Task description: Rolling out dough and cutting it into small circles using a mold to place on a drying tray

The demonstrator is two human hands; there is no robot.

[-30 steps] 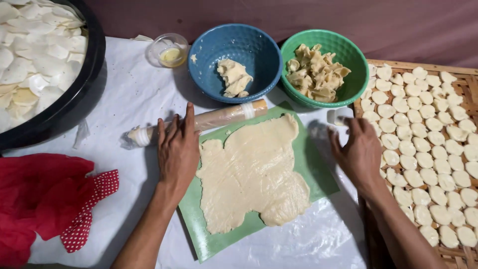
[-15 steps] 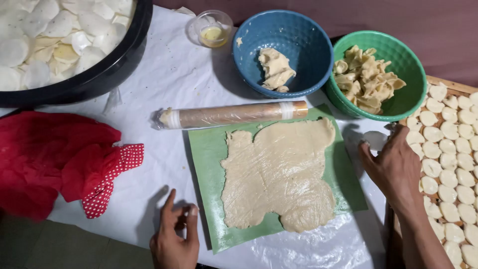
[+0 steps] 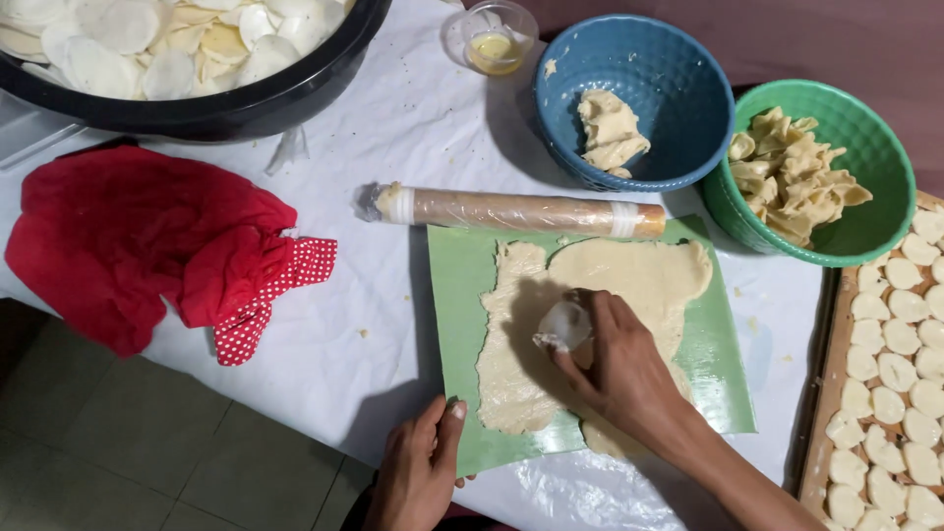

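A thin sheet of pale rolled dough (image 3: 644, 280) lies on a green mat (image 3: 452, 285). My right hand (image 3: 615, 369) rests on the dough's left half, gripping a small clear round cutter (image 3: 565, 324) pressed against it. At the mat's near left corner, my left hand (image 3: 418, 467) lies flat with fingers together, holding the edge down. A plastic-wrapped rolling pin (image 3: 516, 211) lies just beyond the mat.
A blue bowl (image 3: 678, 69) holds a dough lump. A green bowl (image 3: 875, 157) holds dough scraps. A tray (image 3: 821, 393) at right carries several cut rounds. A black basin (image 3: 246, 93) of rounds, a small oil cup (image 3: 497, 39) and a red cloth (image 3: 147, 236) lie left.
My right hand moved from the mat's right edge onto the dough with the cutter. My left hand shifted right along the near edge to the mat's corner. The view shifted right.
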